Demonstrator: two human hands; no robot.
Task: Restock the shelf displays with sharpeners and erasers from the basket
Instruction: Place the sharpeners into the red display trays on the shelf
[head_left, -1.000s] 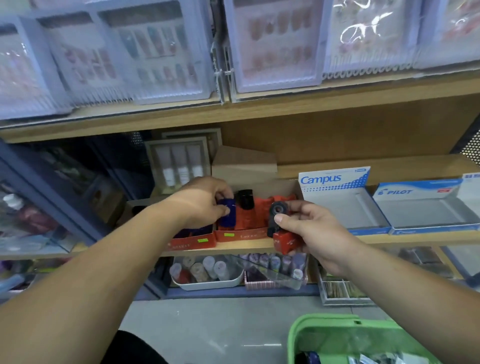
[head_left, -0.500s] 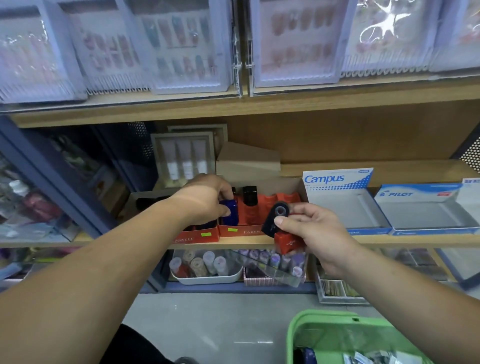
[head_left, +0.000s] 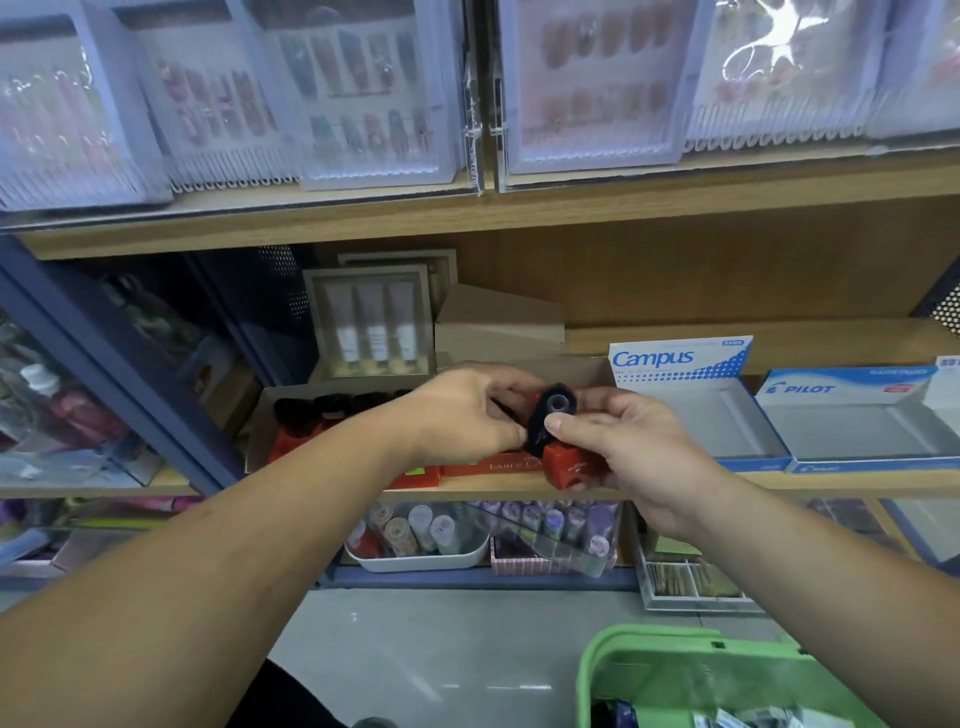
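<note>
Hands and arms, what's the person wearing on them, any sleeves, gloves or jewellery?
No sleeves show: the left forearm and right forearm are bare. The left hand and right hand have no gloves, and no watch, bracelet or ring shows on the parts in view.

The upright flap of the white-and-blue display box (head_left: 680, 358) carries the word "Campus" in large blue letters; the fine line of print above it and the small tag at its top right corner are too small to read.

Just to its right, the flap of the blue display box (head_left: 841, 387) reads "PILOT" in white capitals beside a logo mark. Its small red label is illegible.

The front lip of the red display carton (head_left: 498, 464) shows gold lettering, "FABER-CA" – the rest is hidden.

The red sharpener (head_left: 574, 465) bears a stamped mark – unreadable.
</note>
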